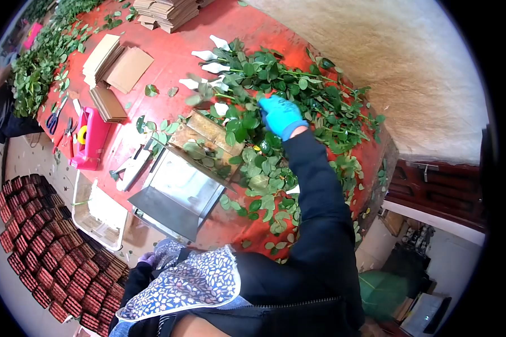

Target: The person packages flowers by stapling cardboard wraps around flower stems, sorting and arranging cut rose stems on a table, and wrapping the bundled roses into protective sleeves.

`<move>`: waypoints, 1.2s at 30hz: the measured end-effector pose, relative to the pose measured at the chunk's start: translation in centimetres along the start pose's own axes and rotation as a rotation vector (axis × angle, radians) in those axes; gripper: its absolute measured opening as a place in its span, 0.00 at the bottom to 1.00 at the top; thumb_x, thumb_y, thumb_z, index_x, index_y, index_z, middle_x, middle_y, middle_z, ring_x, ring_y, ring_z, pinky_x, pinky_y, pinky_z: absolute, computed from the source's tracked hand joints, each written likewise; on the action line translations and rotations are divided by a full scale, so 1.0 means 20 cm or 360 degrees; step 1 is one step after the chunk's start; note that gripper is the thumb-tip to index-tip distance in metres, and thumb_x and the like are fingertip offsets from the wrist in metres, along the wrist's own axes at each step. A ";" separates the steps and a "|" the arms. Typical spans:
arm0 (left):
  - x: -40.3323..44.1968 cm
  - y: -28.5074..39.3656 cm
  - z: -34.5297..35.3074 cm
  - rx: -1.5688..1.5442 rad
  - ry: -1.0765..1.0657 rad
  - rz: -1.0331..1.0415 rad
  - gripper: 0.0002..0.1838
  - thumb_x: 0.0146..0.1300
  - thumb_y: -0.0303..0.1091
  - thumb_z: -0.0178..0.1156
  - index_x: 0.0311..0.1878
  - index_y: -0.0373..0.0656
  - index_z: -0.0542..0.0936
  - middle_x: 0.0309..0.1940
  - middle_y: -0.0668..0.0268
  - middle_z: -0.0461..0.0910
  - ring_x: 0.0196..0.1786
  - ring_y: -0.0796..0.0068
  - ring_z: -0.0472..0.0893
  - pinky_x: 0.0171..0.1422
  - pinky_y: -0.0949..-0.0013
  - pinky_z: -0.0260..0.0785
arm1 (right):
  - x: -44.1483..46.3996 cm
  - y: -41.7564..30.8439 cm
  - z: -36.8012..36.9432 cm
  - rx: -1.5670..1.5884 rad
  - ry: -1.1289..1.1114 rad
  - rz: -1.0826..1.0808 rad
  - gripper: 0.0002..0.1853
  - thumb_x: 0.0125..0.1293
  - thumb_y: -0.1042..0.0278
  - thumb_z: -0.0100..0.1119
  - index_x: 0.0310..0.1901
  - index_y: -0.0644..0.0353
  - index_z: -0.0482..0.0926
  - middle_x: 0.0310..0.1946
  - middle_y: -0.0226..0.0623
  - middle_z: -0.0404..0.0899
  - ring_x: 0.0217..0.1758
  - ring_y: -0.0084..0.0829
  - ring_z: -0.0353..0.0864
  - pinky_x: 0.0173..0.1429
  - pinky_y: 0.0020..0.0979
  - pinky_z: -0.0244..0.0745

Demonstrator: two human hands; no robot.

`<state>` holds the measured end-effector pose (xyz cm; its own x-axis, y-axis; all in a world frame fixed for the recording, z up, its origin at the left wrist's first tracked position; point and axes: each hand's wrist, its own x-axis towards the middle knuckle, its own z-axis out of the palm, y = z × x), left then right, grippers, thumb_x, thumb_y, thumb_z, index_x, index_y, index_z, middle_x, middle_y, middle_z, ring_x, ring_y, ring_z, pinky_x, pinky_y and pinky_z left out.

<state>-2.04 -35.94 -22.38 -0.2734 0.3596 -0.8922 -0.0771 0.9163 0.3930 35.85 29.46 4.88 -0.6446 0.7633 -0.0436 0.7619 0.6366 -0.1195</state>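
My right hand (pixel 282 117), in a teal glove, reaches over the red table with its fingers closed around a leafy flower stem (pixel 239 92). The leaves and white-capped head towards its far end are smeared by motion. Beside and beyond this hand lie several more leafy stems (pixel 320 90), with white covers (pixel 215 68) over their flower heads. My left hand (pixel 148 258), in a purple glove, is low by my body near the patterned apron (pixel 180 281). Its fingers are mostly hidden, and I cannot make out anything in it.
A metal stand (pixel 177 182) sits at the near table edge beside a stapler-like tool (pixel 134 168). Leftward are a pink holder (pixel 93 137), pliers (pixel 67 135), scissors (pixel 54 119) and cardboard pieces (pixel 128 68). A white basket (pixel 101 210) stands below. Another person's sleeve (pixel 3 106) shows far left.
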 end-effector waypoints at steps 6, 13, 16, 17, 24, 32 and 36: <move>-0.04 0.10 0.01 0.0020 -0.0020 -0.0019 0.13 0.62 0.35 0.62 0.47 0.39 0.82 0.35 0.64 0.83 0.37 0.77 0.80 0.45 0.70 0.75 | -0.08 -0.02 -0.38 0.0506 0.0601 -0.0081 0.24 0.54 0.75 0.64 0.55 0.60 0.75 0.46 0.49 0.79 0.49 0.47 0.79 0.52 0.40 0.75; 0.04 0.04 -0.03 0.0022 -0.0033 -0.0111 0.13 0.62 0.34 0.61 0.47 0.38 0.81 0.30 0.63 0.83 0.31 0.77 0.80 0.40 0.70 0.75 | 0.04 0.10 -0.35 -0.0140 0.0209 -0.0030 0.16 0.52 0.65 0.62 0.43 0.55 0.77 0.34 0.43 0.78 0.38 0.46 0.79 0.40 0.44 0.73; -0.02 0.08 0.00 0.0140 -0.0005 0.0022 0.14 0.62 0.34 0.61 0.48 0.37 0.81 0.33 0.64 0.83 0.35 0.75 0.81 0.44 0.70 0.75 | -0.01 0.12 -0.02 -0.0588 0.0167 0.0020 0.42 0.51 0.46 0.68 0.66 0.52 0.62 0.56 0.45 0.71 0.62 0.47 0.71 0.66 0.51 0.62; -0.01 0.05 -0.01 0.0152 0.0000 0.0008 0.14 0.62 0.34 0.61 0.48 0.37 0.81 0.33 0.64 0.83 0.35 0.75 0.81 0.44 0.70 0.75 | -0.01 0.10 0.06 -0.0566 -0.0140 0.0088 0.47 0.50 0.41 0.68 0.69 0.53 0.59 0.60 0.45 0.68 0.67 0.46 0.65 0.69 0.53 0.55; -0.16 0.18 0.02 0.0160 0.0023 -0.0118 0.14 0.63 0.35 0.62 0.47 0.37 0.81 0.34 0.64 0.83 0.35 0.77 0.80 0.45 0.72 0.75 | 0.09 0.15 0.01 -0.0614 -0.0389 0.0011 0.15 0.58 0.67 0.56 0.48 0.52 0.76 0.39 0.32 0.82 0.45 0.38 0.81 0.48 0.47 0.67; -0.15 0.19 0.03 0.0169 -0.0131 -0.0233 0.16 0.67 0.32 0.57 0.54 0.34 0.76 0.41 0.59 0.82 0.42 0.70 0.81 0.51 0.68 0.74 | 0.41 0.31 -0.02 -0.0698 -0.0234 0.0190 0.50 0.50 0.49 0.69 0.72 0.55 0.55 0.72 0.47 0.55 0.74 0.48 0.55 0.72 0.58 0.47; -0.22 0.17 0.05 0.0031 0.0001 -0.0162 0.15 0.64 0.35 0.61 0.50 0.35 0.79 0.32 0.65 0.82 0.31 0.78 0.79 0.37 0.73 0.74 | 0.50 0.37 0.12 -0.0613 -0.0544 0.0213 0.36 0.55 0.57 0.64 0.67 0.52 0.65 0.71 0.47 0.57 0.74 0.49 0.56 0.72 0.55 0.52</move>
<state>-0.09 -34.18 -17.40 -0.2656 0.2643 -0.9271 -0.0861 0.9514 0.2958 34.90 41.64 1.19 -0.4752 0.8019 -0.3622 0.7655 0.5798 0.2792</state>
